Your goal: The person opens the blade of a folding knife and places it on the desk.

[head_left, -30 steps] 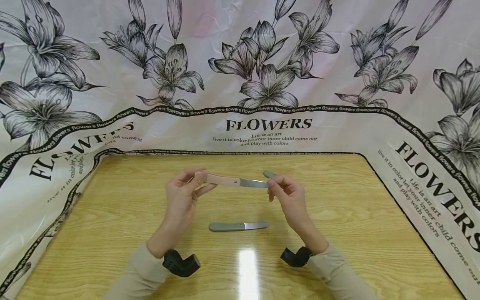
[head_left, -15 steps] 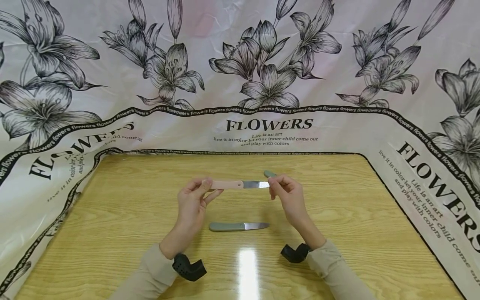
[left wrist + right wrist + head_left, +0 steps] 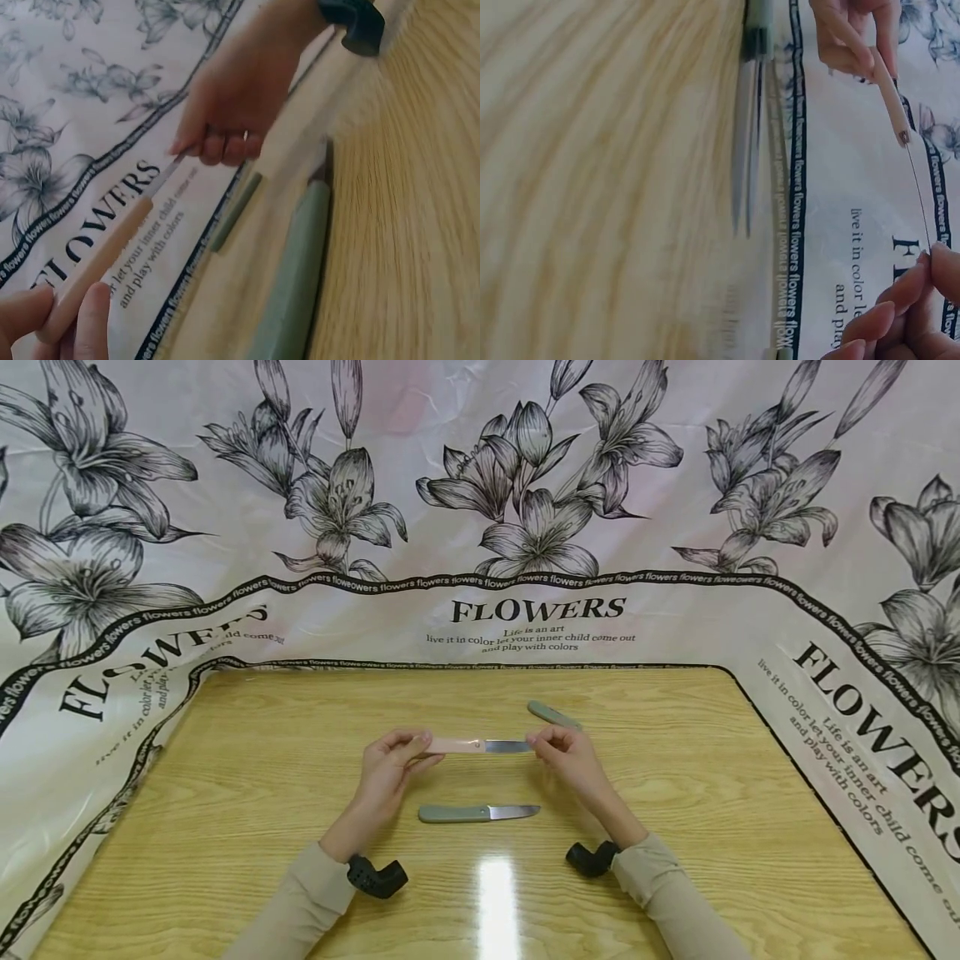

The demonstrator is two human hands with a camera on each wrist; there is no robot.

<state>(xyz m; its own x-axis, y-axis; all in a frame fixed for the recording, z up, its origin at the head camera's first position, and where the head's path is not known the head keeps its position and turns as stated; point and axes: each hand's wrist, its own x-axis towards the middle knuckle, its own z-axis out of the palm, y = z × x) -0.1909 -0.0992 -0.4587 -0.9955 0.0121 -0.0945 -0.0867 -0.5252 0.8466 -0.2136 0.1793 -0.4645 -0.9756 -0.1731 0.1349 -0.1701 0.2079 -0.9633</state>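
Observation:
A folding knife with a pink handle is held level above the table, its blade swung out to the right. My left hand grips the handle's end between thumb and fingers. The blade's tip is pinched by the thumb and fingertips of my right hand, which hide it. Below them, a green-handled knife lies on the table with its blade out, pointing right. Farther back, beyond the right hand, lies another green knife, only its handle showing. The left wrist view has the pink handle close up.
The wooden table is bordered at the back and both sides by a white flower-printed cloth. Black curved wrist devices sit at both cuffs. A bright light reflection lies on the near part of the table.
Both hands have come lower and nearer with the pink knife, which has gone from slanting to level. The left hand has also moved right. More of the rear green knife shows.

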